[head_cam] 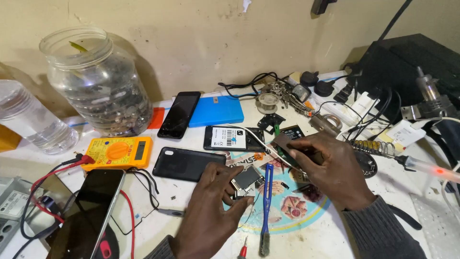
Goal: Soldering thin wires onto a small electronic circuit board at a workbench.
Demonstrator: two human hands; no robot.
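While the left hand (211, 211) pinches a small metal-framed phone part (246, 178) at lower centre of the frame, its fingers (229, 178) closed on the edges, the right hand (330, 168) grips a dark flat piece (282, 142) just above it, fingers curled around it. Both parts look light, stiff and fragile, and are best held by their rims. Around them on the desk (167, 211) lie a blue brush (266, 201), a yellow multimeter (118, 152), several phones, a clear jar (98, 81) at upper left, and a soldering iron (421, 167) at right; loose cables crowd the desk.
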